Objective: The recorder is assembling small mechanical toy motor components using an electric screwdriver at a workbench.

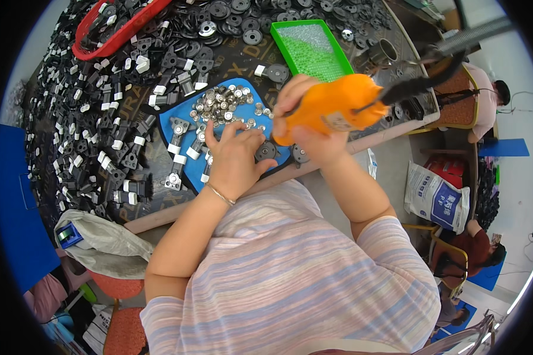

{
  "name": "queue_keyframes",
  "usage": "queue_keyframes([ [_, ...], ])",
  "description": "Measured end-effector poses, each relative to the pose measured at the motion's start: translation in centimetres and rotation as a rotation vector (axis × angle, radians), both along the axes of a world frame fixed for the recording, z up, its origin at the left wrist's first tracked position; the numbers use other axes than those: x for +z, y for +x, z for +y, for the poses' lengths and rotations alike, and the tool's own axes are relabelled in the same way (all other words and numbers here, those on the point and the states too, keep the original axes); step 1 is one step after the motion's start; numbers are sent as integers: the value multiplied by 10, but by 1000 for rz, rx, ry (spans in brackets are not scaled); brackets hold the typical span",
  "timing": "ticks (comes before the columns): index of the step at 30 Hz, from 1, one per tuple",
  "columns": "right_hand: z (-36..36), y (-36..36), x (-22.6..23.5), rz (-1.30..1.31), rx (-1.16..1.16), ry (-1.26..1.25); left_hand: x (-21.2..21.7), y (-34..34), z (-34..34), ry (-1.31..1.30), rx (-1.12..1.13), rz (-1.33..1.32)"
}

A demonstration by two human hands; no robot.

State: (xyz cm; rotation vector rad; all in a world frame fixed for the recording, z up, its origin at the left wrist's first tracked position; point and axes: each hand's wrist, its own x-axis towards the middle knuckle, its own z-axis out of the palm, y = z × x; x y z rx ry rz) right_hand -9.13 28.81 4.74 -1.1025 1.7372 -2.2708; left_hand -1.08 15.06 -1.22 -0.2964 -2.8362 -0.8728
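My right hand (308, 118) is wrapped round an orange power screwdriver (337, 106), which slants over the front of the blue mat (186, 168). Its tip is hidden. On the mat, my left hand (234, 154) has its thumb and forefinger at either side of a round black plastic part (266, 150), while its other fingers spread toward a heap of small silvery metal caps (222, 103). Another black disc (301, 154) lies just right of the mat, by the table edge. Several black parts with white ends (176, 142) rest on the mat's left side.
Heaps of black-and-white parts (115, 142) cover the table's left, with black discs (251, 35) at the back. A red basket (89, 53) stands back left. A green tray (326, 74) holds small clear pieces beside a metal cup (384, 52). A cable hangs above right.
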Motion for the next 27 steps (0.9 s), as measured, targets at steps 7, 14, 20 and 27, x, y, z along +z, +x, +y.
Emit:
queue_keyframes([
  [7, 77, -3, 28, -60, -258, -149, 14, 38, -31, -25, 176, 91],
  [14, 110, -11, 2, -126, -435, -90, -2, 67, -46, -190, 308, 94],
  [20, 103, -12, 2, -67, -576, -47, -7, 57, -45, -214, 330, 128],
  [27, 98, -19, 1, -82, -672, -114, -5, 40, -36, -63, 219, 63],
])
